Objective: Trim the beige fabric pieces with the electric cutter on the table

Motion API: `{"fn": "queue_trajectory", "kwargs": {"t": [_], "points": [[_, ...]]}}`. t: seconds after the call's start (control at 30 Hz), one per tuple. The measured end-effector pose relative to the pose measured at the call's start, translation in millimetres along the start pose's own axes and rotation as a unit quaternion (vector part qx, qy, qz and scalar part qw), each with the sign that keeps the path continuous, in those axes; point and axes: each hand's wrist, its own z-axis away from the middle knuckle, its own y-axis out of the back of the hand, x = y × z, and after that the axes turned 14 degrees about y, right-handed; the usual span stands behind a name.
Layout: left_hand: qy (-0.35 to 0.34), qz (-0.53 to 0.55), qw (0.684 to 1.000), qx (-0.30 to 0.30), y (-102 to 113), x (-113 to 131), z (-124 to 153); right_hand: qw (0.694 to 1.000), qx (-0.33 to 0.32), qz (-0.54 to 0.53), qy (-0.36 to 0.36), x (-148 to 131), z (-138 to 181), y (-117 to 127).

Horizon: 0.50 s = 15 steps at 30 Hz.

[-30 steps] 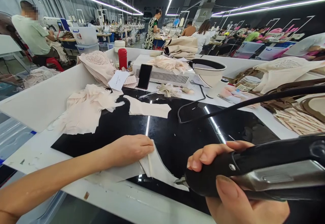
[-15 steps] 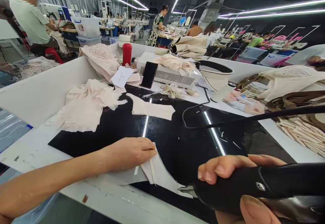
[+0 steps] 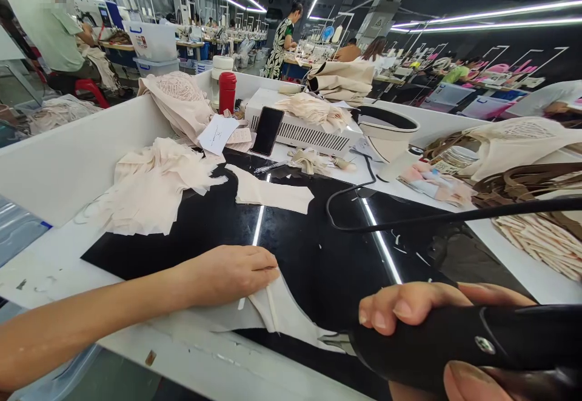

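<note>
My left hand (image 3: 240, 275) is closed on the upper edge of a cream cloth piece (image 3: 291, 313), pressing it at the front of the black table mat. A narrow raised strip (image 3: 271, 309) runs down the cloth below my fingers. My right hand (image 3: 418, 307) is wrapped around black corded electric scissors (image 3: 436, 343), held level at the lower right. Their short metal blades (image 3: 339, 341) meet the cloth's narrow right end. The far side of the right hand's grip is partly hidden by the tool's body.
A flat cream cloth piece (image 3: 275, 195) lies mid-mat, and a heap of cream pieces (image 3: 150, 186) is at left. The black cord (image 3: 409, 218) crosses the right side. Behind stand a phone (image 3: 268, 131), a red flask (image 3: 227, 92) and a vented white box (image 3: 313, 131). Other people work further back.
My right hand and the electric scissors have shifted slightly to the right in view, blades still at the cloth's end. The left hand keeps its hold, almost unmoved.
</note>
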Motion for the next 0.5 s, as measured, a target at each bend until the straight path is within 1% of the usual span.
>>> {"fn": "queue_trajectory", "kwargs": {"t": [0.17, 0.3, 0.37, 0.43, 0.5], "points": [[0.006, -0.003, 1.000, -0.007, 4, 0, 3, 1.000, -0.004, 0.002, -0.012, -4, -2, 1], [0.018, 0.007, 1.000, -0.008, 3, 0, 5, 0.999, -0.029, -0.011, -0.036, -6, -9, -6], [0.020, 0.006, 1.000, -0.007, 2, 0, 6, 0.999, -0.018, -0.027, -0.023, -3, -14, -15], [0.018, 0.004, 1.000, -0.003, 1, 0, 7, 0.999, 0.012, -0.044, 0.011, 5, -20, -27], [0.015, 0.007, 1.000, -0.001, 0, -1, 7, 0.997, 0.027, -0.057, 0.039, 16, -25, -40]]}}
